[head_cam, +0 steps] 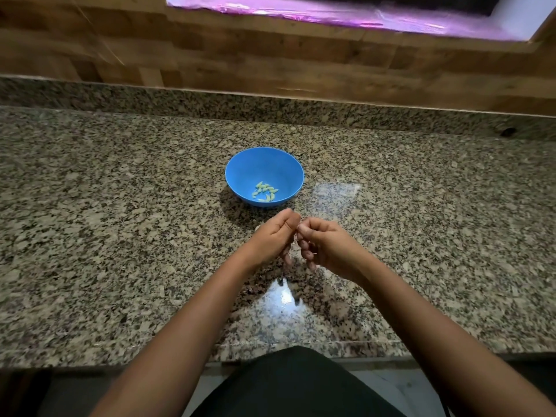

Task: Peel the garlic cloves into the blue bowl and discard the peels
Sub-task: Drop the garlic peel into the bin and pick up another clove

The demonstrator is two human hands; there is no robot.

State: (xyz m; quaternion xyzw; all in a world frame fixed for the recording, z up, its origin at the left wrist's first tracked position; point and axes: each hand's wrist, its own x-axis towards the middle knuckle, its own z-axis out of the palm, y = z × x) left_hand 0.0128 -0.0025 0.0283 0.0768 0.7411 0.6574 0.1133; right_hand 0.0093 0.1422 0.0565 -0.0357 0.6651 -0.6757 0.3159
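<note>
A blue bowl (264,164) stands on the speckled granite counter (120,221), with several pale peeled garlic cloves (265,192) at its bottom. Just in front of the bowl my two hands meet fingertip to fingertip above the counter. My left hand (275,234) and my right hand (326,246) both have curled fingers that pinch a small garlic clove (298,227) between them. The clove is almost fully hidden by the fingers. A small pale bit (257,227) shows on the counter beside my left hand.
A granite upstand (270,106) and a wooden wall (270,61) close off the back of the counter. A purple-lit window opening (331,13) lies above. The counter's front edge (301,347) runs just before my dark-clothed body.
</note>
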